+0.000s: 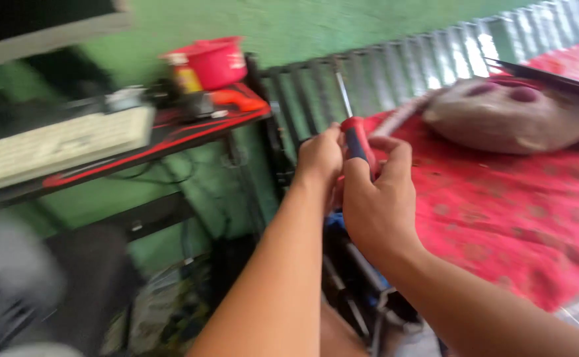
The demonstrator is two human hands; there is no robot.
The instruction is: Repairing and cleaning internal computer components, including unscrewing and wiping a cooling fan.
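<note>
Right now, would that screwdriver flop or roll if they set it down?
The screwdriver probably stays stiff: its thin metal shaft stands straight above both hands. Its rounded red-and-blue handle looks apt to roll on a hard surface, less so on the red cloth.

Red bucket [215, 61] on black-red counter [164, 142]; pale keyboard [51, 147] left of bucket; red patterned bedspread [501, 211] right of bucket, grey-pink pillow [511, 119] lying on it.
</note>
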